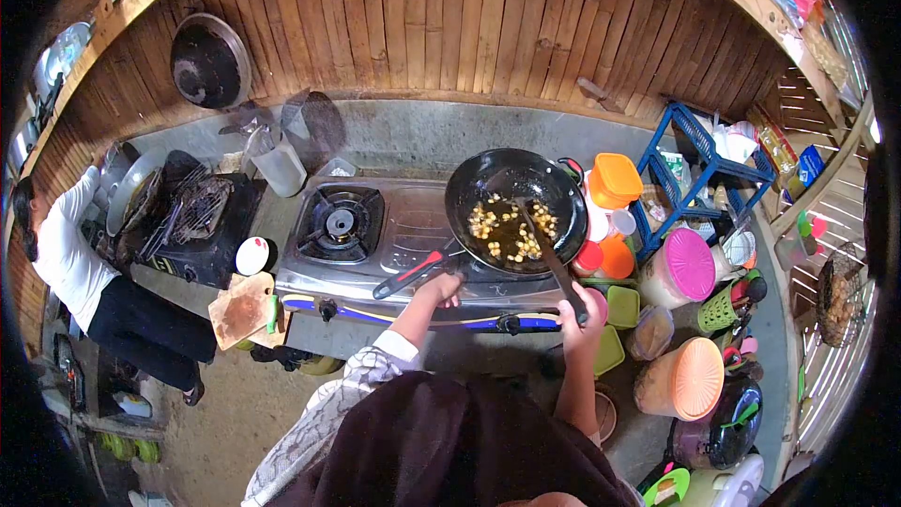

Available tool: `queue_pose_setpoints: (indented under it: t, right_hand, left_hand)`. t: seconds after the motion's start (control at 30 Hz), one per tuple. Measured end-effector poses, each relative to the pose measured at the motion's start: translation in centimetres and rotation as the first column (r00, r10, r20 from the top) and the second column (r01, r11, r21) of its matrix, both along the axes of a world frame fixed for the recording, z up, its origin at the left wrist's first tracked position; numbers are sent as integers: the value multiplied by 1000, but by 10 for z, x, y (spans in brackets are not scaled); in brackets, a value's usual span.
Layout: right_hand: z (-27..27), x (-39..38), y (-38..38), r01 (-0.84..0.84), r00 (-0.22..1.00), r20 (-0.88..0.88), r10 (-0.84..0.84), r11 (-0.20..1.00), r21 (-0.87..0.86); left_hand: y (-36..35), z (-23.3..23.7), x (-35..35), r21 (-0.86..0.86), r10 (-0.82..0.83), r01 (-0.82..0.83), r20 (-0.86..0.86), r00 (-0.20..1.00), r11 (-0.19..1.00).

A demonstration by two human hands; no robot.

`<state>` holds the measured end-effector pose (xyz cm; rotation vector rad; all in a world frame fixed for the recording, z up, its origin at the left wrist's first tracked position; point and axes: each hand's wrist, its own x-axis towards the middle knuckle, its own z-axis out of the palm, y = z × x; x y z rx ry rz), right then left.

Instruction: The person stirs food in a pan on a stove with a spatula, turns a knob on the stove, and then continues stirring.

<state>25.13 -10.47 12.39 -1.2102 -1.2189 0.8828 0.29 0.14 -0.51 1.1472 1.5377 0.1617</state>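
A black wok [463, 190] stands on the right side of the gas stove, with small browned cubes of food [483, 222] spread in dark oil. In my right hand [586, 321] is the handle of a dark spatula [552, 261], whose blade end dips among the cubes. My left hand [445, 289] hangs over the stove's front, just below the wok's red and black handle [410, 274]. Its fingers are loosely bent, with nothing showing between them.
Left of the wok is a bare burner [340, 223]. A cutting board [242, 308] with a green-handled knife lies by the stove's left end. Lidded containers [690, 268] and a blue rack [699, 164] crowd the right. Another person [80, 253] stands far left beside a grill [200, 209].
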Motion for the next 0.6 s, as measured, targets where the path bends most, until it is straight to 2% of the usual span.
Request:
queue_pose_setpoints:
  t: [0.03, 0.07, 0.13, 0.17, 0.3, 0.4, 0.43, 0.6]
  right_hand:
    - [8, 0, -4, 81, 991, 99, -91, 992, 95]
    - [3, 4, -4, 83, 991, 97, -92, 992, 94]
    - [1, 9, -6, 86, 995, -57, -76, 975, 205]
    - [3, 13, -10, 101, 995, -29, -96, 947, 305]
    - [19, 21, -25, 132, 991, -64, -119, 952, 275]
    - [26, 33, -38, 245, 963, 70, -260, 954, 173]
    - [31, 32, -40, 255, 965, 9, -261, 948, 189]
    - [37, 35, -46, 286, 952, 29, -303, 922, 261]
  left_hand:
    - [0, -2, -1, 17, 3, -3, 3, 1000, 1000]
    - [0, -4, -1, 16, 1, -1, 1, 1000, 1000]
    - [0, -4, 0, 36, 13, -13, 9, 1000, 999]
    - [1, -4, 0, 37, 9, -9, 6, 1000, 999]
    - [-1, -2, -1, 38, 1, -1, -8, 1000, 999]
    - [0, -5, -1, 39, 16, -16, 7, 1000, 999]
    - [0, -6, -1, 32, 33, -33, 26, 999, 999]
    - [6, -13, -2, 1, -13, 13, -25, 1000, 1000]
